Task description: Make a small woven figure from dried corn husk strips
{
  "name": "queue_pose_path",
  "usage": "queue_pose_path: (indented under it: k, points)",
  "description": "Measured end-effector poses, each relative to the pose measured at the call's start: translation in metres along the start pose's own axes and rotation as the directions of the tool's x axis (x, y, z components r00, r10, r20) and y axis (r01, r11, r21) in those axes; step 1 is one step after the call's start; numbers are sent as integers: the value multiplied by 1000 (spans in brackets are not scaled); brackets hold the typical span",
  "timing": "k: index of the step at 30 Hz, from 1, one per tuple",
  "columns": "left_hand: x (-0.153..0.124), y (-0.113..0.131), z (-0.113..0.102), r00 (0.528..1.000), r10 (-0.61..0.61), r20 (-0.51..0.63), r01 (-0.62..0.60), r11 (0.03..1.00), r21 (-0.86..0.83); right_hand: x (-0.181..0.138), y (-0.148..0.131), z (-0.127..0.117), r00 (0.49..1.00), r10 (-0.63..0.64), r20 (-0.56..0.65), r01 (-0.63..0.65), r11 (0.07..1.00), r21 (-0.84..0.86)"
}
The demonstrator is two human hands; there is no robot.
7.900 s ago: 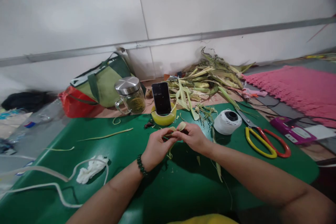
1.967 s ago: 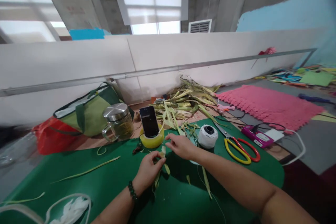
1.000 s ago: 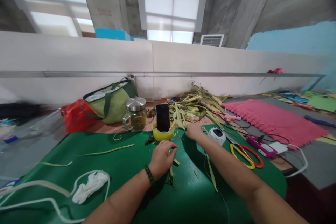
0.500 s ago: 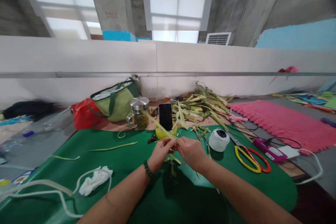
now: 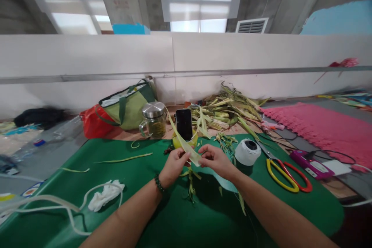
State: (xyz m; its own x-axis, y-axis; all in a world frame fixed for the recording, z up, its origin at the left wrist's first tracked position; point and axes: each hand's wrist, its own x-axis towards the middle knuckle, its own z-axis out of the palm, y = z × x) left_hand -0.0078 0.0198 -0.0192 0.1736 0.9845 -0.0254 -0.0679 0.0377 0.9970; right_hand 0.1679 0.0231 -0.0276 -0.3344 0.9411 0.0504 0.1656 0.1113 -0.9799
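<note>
A long pale green husk strip (image 5: 182, 140) slants up to the left between both hands over the green mat (image 5: 116, 201). My left hand (image 5: 173, 165) is closed, pinching the strip together with a small bundle of husk pieces (image 5: 191, 184) that hangs below it. My right hand (image 5: 215, 159) pinches the strip's lower end with thumb and fingers. A heap of corn husks (image 5: 225, 110) lies at the back of the table, behind the hands.
A phone (image 5: 184, 124) stands in a yellow tape roll. Left of it are a lidded glass mug (image 5: 153, 120), a green bag (image 5: 128, 104) and a red bag (image 5: 94, 124). A white twine spool (image 5: 248, 151), scissors (image 5: 283, 168), a pink mat (image 5: 319, 128) and a white cord (image 5: 66, 211) lie around.
My right hand reached back to the husk heap, then returned with a long strip. Both hands now hold it, raised a little higher than half a second ago.
</note>
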Motion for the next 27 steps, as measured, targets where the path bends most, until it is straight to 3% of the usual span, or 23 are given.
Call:
queue_pose_path:
  k: [4, 9, 13, 21, 27]
  points:
    - [2, 2, -3, 997, -62, 53, 67, 992, -107, 1, 5, 0, 999, 45, 9, -46, 982, 185]
    - [-3, 3, 2, 987, -133, 86, 135, 991, -20, -7, 2, 7, 995, -23, -94, 30, 997, 72]
    - [-10, 1, 9, 990, -99, 103, 88, 990, 109, -9, 0, 9, 992, -24, -128, 29, 999, 37]
    - [-9, 1, 8, 991, -57, 122, 42, 991, 126, -11, -3, 6, 997, -62, 39, 59, 996, 67]
    - [-10, 5, 9, 984, -102, 148, 91, 992, 85, -13, -1, 6, 987, -161, -9, 161, 985, -55]
